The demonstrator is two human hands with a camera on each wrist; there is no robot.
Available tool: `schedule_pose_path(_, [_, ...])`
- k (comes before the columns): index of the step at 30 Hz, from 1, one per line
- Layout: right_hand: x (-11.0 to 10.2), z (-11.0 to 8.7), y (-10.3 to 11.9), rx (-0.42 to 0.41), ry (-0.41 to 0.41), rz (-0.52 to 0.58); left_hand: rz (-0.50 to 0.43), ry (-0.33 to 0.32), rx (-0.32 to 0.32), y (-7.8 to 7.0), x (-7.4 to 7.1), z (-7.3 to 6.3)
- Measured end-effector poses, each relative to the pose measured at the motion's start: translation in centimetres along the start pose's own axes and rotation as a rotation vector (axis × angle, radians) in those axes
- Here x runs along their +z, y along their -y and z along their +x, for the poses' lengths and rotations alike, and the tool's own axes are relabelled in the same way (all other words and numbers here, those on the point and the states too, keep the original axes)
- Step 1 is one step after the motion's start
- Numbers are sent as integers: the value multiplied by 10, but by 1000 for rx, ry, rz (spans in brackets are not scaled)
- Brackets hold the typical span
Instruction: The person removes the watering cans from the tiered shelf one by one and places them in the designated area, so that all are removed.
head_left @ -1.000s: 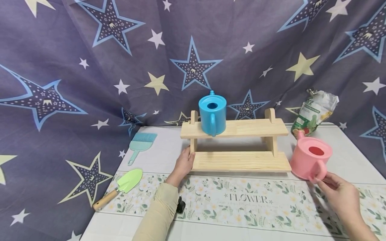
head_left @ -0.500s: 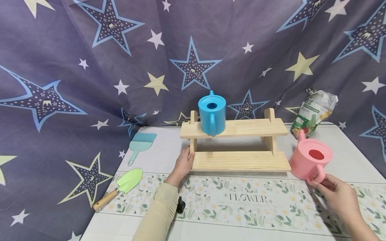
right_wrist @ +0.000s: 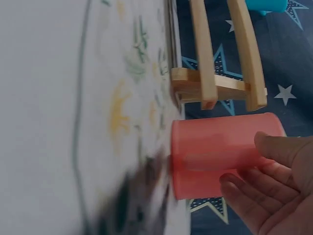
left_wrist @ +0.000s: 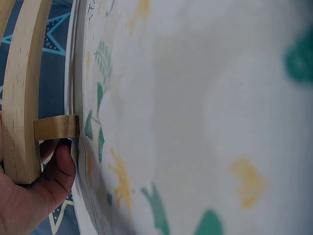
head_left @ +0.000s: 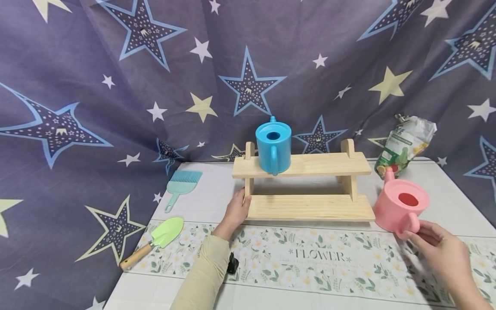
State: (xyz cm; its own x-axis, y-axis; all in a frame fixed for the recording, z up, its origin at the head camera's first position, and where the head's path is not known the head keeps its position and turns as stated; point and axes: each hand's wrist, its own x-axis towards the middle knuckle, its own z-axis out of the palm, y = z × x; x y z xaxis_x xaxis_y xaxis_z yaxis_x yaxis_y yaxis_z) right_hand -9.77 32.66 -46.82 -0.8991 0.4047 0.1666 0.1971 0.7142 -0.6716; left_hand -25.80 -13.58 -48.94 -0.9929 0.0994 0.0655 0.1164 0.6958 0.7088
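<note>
A wooden two-tier shelf [head_left: 310, 207] stands on the table, and my left hand [head_left: 236, 209] grips the left end of its lower board. In the left wrist view my left hand's fingers [left_wrist: 63, 164] curl about the board's end. A blue watering can [head_left: 273, 148] stands upright on the upper board. To the right of the shelf, on the table, is a pink watering can [head_left: 395, 206] with its spout toward the back. My right hand [head_left: 445, 254] holds its handle, thumb and fingers on either side. The right wrist view shows the thumb over the pink surface; the fingertips are partly hidden.
A plastic bag of soil-like goods [head_left: 403, 144], clipped at its top, leans behind the pink can. On the left lie a teal brush [head_left: 181, 185] and a green trowel [head_left: 166, 232] with a wooden handle. A star-patterned curtain [head_left: 248, 26] hangs behind the table.
Since one second ago the pink watering can has shifted slightly and turned a little. My right hand has moved slightly right beside the handle. My left hand and the shelf stay put.
</note>
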Motion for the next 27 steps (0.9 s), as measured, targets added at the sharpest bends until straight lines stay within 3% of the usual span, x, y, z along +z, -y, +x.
schedule_pose_path(6, [-8,-2,10,-103,-113,39,11,-4,15,1,0,1])
schedule_pose_path(14, [-18,-1,38,-86,-214,107,7,-7,2,2,-1,0])
schedule_pose_path(22, [-19,1,60,-154,-218,163,1,-12,12,1,0,0])
schedule_pose_path(27, [-15,3,70,-250,-211,240,10,-7,8,2,1,1])
